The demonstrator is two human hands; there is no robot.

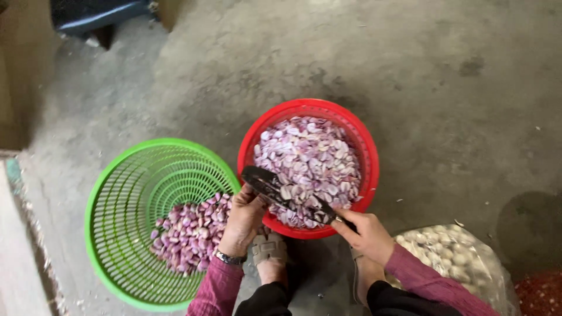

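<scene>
Clear plastic bag (462, 257) sits by the right hand (366, 234) — fingers clamped on a knife (287, 196) — left hand (243, 219) pinching its blade.

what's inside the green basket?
The green slotted plastic basket holds a pile of purple-white shallot pieces on its right side; the rest shows bare mesh. The left hand covers the pile's right edge, so what lies under it cannot be seen.

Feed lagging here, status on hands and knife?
Right hand gripping knife handle. Left hand at the blade, over red basket rim. Green basket left, nothing blocking.
</scene>
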